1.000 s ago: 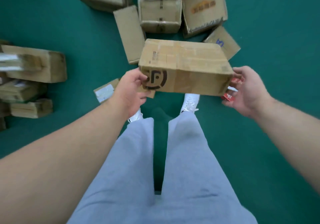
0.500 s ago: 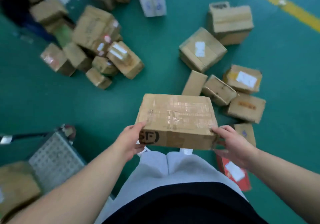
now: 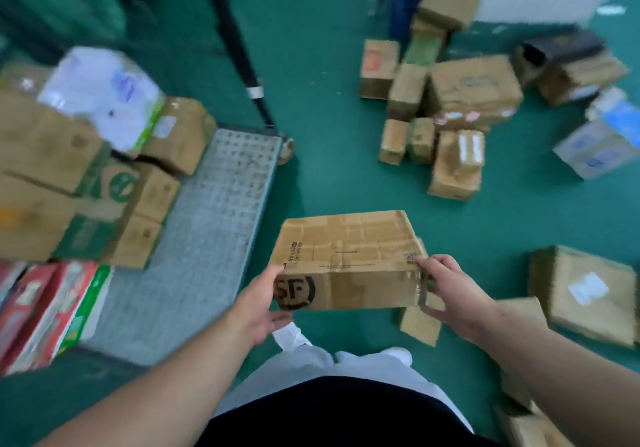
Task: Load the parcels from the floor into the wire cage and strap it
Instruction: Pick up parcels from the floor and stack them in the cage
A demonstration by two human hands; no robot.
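I hold a flat brown cardboard parcel [image 3: 348, 259] with a black round logo on its near side, above the green floor in front of my legs. My left hand [image 3: 258, 303] grips its left end, thumb on top and fingers underneath. My right hand [image 3: 450, 294] grips its right end the same way. To the left lies the cage's perforated grey metal base [image 3: 204, 238], with several parcels stacked on its left part: brown boxes [image 3: 48, 176], a white wrapped pack [image 3: 104, 96] and red cartons [image 3: 45, 311]. No strap is in view.
Loose parcels lie on the green floor: a cluster [image 3: 450, 110] at the back right, a large box [image 3: 585, 294] at the right, a small one [image 3: 420, 323] under the held parcel. A dark bar [image 3: 239, 55] slants up from the base's far corner. A person's legs [image 3: 401, 13] stand far back.
The view has swung left and the parcel has travelled with it. The cage base and its stacked parcels now fill the left side. Both hands keep their hold on the parcel.
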